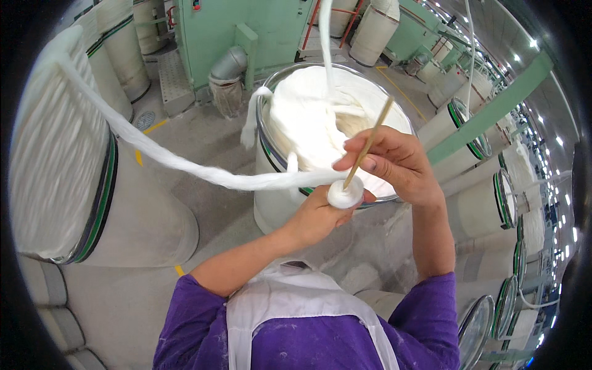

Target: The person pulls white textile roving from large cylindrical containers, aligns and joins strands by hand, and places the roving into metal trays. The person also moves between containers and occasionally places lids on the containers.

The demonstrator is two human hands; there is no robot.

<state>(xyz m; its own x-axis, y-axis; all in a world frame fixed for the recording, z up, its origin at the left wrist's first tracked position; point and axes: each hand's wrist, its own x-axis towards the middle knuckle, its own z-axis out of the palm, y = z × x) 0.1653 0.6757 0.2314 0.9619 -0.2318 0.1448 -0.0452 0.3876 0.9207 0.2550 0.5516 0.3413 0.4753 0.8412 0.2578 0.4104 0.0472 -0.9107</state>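
Right hand [398, 165] pinches thin tan wooden stick [381, 118], lower end at round white fibre wad [344, 196]. Left hand [314, 219] curls round wad, near rim of white cylindrical can [270, 206]. White fibre strand [216, 177] extends left.

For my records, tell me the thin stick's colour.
The thin stick is tan; the head view shows it best.

A loose purple top [308, 345] with short, wide sleeves [425, 305], specked here and there with pale lint [287, 354], was worn beneath a plain white apron [287, 296] with broad white straps [377, 338].
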